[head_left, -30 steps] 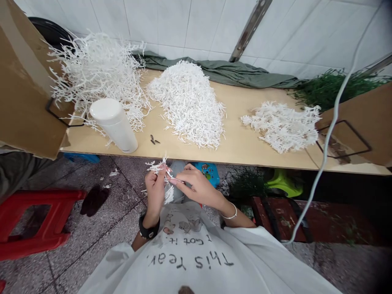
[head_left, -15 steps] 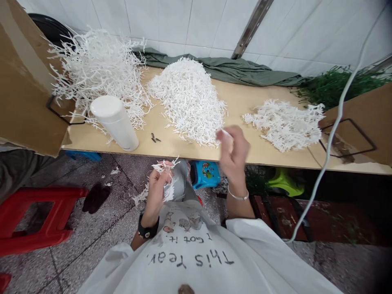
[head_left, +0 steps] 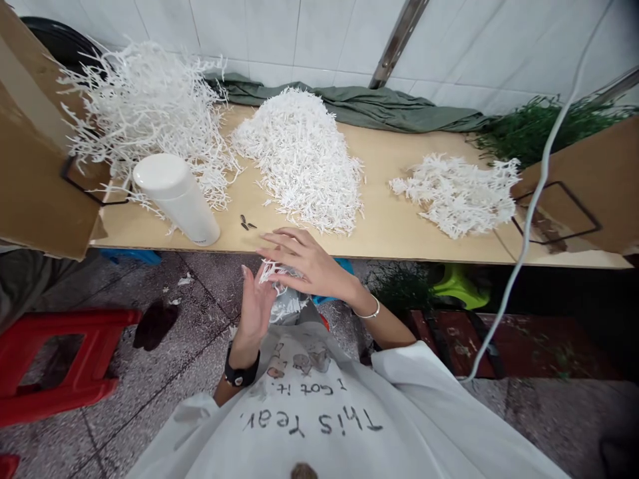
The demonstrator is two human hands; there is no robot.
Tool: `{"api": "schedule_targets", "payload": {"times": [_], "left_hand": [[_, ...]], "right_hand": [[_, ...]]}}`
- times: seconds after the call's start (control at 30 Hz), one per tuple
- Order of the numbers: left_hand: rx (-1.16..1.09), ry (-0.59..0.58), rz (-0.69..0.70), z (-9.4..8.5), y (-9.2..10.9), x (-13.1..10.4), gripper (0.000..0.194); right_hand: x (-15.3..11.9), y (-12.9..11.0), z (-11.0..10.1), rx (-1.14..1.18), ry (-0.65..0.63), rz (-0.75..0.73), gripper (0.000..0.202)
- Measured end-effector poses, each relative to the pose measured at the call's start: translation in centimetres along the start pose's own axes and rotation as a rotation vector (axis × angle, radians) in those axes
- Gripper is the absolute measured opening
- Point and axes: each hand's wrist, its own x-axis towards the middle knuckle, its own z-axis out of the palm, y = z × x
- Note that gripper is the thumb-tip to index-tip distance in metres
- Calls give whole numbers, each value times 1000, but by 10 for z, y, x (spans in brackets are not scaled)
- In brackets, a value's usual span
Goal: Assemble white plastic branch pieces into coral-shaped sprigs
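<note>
The place appears to be a small, makeshift handcraft workroom. Evidence: a narrow bench (head_left: pixel 379 226) along a tiled wall (head_left: pixel 274 33) bears three separate white heaps (head_left: pixel 304 166) of thin pieces, with greenery (head_left: pixel 534 130) at one end. A red stool (head_left: pixel 94 352) stands on speckled floor (head_left: pixel 164 399); white scraps (head_left: pixel 186 279) lie nearby.

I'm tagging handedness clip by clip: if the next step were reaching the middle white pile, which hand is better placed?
Probably the right hand: it shows higher in the view, nearer the middle white pile. The left hand sits lower, palm open, white strands beside it.
</note>
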Motion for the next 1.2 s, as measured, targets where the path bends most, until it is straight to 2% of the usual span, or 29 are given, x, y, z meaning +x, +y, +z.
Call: {"api": "schedule_targets", "payload": {"times": [0.13, 0.37, 0.43, 0.53, 0.67, 0.8, 1.03, 1.13, 1.2], "left_hand": [[-16, 72, -21, -2, 2, -3, 67], [-158, 21, -73, 2, 11, -5, 45], [-199, 30, -73, 3, 11, -5, 39], [-211, -25, -64, 0, 11, -3, 37], [-136, -103, -107, -5, 9, 2, 44], [-70, -50, -107, -9, 0, 7, 45], [38, 106, 31, -16, -15, 13, 26], [167, 147, 121, -18, -17, 15, 29], [273, 117, 164, -18, -18, 15, 29]], "right_hand": [[-5, 4, 11, -46, 5, -81, 38], [-17, -2, 26, -109, 190, -111, 43], [-21, -2, 30, -62, 257, -42, 45], [-26, -1, 35, 9, 340, 35, 41], [-31, 0, 40, 78, 301, 165, 28], [-30, -1, 41, 162, 252, 279, 25], [-29, -6, 37, 543, 387, 481, 13], [-33, -5, 35, 667, 368, 564, 19], [-35, -3, 36, 765, 331, 608, 24]]}}
